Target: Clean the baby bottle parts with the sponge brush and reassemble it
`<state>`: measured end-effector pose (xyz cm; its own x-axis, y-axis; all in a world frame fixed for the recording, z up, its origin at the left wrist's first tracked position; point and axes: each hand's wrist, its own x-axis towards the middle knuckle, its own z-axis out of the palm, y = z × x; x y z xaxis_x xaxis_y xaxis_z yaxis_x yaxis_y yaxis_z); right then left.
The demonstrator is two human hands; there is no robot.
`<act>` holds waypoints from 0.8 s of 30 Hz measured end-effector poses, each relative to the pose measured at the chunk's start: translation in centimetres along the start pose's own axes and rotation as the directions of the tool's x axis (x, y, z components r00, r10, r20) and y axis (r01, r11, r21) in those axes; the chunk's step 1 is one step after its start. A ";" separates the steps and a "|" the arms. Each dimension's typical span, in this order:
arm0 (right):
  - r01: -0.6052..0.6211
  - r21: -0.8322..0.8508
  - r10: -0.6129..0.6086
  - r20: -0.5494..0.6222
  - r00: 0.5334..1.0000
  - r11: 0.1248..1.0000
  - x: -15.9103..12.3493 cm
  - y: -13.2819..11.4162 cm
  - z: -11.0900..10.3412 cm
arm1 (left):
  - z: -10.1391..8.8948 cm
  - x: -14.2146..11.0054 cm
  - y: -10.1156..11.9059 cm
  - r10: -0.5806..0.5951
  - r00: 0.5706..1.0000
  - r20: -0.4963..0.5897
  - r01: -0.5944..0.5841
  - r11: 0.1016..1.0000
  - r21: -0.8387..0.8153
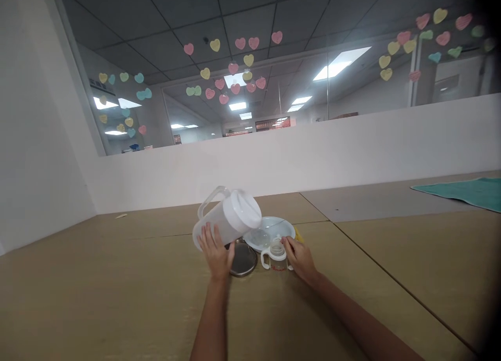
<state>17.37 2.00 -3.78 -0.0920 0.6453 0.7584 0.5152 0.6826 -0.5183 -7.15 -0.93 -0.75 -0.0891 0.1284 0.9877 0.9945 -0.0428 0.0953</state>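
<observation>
A translucent pitcher with a white lid is tipped over to the right, its lid end towards the bowl. Its body is held from the near side by my left hand, fingers spread along it. Below the lid stands a clear baby bottle with a white two-handled collar and red print, upright and without a cap. My right hand is closed at the bottle's right side, by the handle and rim; the fingertips are partly hidden. Whether liquid is flowing I cannot tell.
Behind the bottle is a pale blue bowl with something clear in it. A round metal tray lies beside the bottle, and a yellow item shows behind my right hand. A green cloth lies far right, near the low wall.
</observation>
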 end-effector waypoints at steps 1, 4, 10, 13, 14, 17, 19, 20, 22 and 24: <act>-0.002 -0.008 0.002 -0.008 1.000 1.000 0.0 0.0 0.0 | 0.1 0.0 0.0 0.067 0.998 0.015 -0.067 0.998 -0.009; -0.002 -0.015 0.002 -0.018 1.000 1.000 0.0 0.1 -0.1 | 0.3 -0.2 0.3 0.211 0.976 0.049 -0.209 0.977 -0.032; -0.005 0.011 0.005 -0.012 1.000 1.000 0.1 0.2 -0.2 | 0.1 -0.5 1.2 0.270 0.954 0.128 -0.271 0.963 -0.014; -0.003 0.001 0.003 -0.008 1.000 1.000 0.1 0.3 -0.3 | 0.3 -0.6 1.2 0.226 0.964 0.139 -0.223 0.974 -0.038; -0.001 -0.004 0.001 -0.004 1.000 1.000 0.0 0.3 -0.3 | 0.4 -0.7 1.1 0.203 0.970 0.137 -0.198 0.979 -0.052; -0.001 -0.019 0.002 0.008 1.000 1.000 0.0 0.3 -0.4 | 0.7 -0.9 0.8 0.126 0.987 0.104 -0.115 0.988 -0.105; -0.001 -0.032 0.001 0.013 1.000 1.000 0.0 0.3 -0.3 | 0.9 -0.9 0.6 0.079 0.994 0.070 -0.068 0.986 -0.153; 0.002 -0.037 -0.001 0.014 1.000 0.999 0.0 0.3 -0.3 | 0.9 -0.9 0.5 0.064 0.997 0.053 -0.054 0.983 -0.177; 0.007 -0.043 -0.007 0.010 1.000 0.999 0.0 0.3 -0.3 | 0.9 -0.9 0.2 0.070 0.997 0.035 -0.060 0.973 -0.221; 0.009 -0.038 -0.009 0.007 1.000 0.999 0.1 0.3 -0.3 | 0.9 -0.8 -0.1 0.124 0.992 0.034 -0.111 0.960 -0.257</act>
<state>17.80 2.14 -3.75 -0.1022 0.6415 0.7603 0.5467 0.6747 -0.4959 -7.13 -0.18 -1.65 0.0369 0.1558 0.9871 0.9505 -0.3103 0.0134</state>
